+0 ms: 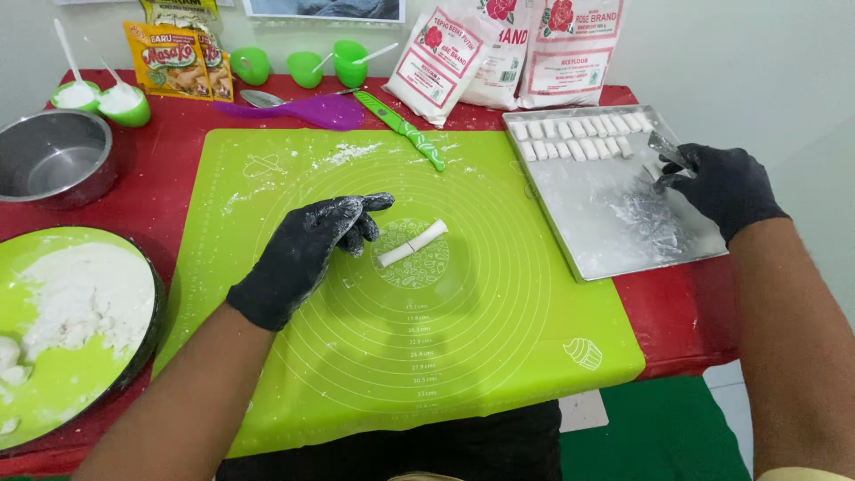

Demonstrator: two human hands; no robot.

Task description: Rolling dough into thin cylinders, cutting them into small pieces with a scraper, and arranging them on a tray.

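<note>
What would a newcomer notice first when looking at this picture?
The bright green mat covers most of the red table, with a small white dough roll at its centre, just beside the floury black-gloved left hand. At the right, the right hand holds a metal scraper over a steel tray with rows of cut white pieces.

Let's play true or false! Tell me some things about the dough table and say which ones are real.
1. The left hand wears a black glove dusted with flour. True.
2. The dough roll lies on the metal tray. False: it lies on the green mat.
3. Cut dough pieces sit in rows at the tray's far end. True.
4. The right hand holds the purple spoon. False: the spoon lies on the table; the hand grips a small metal tool over the tray.
5. The steel bowl stands on the mat. False: it stands left of it.
</note>
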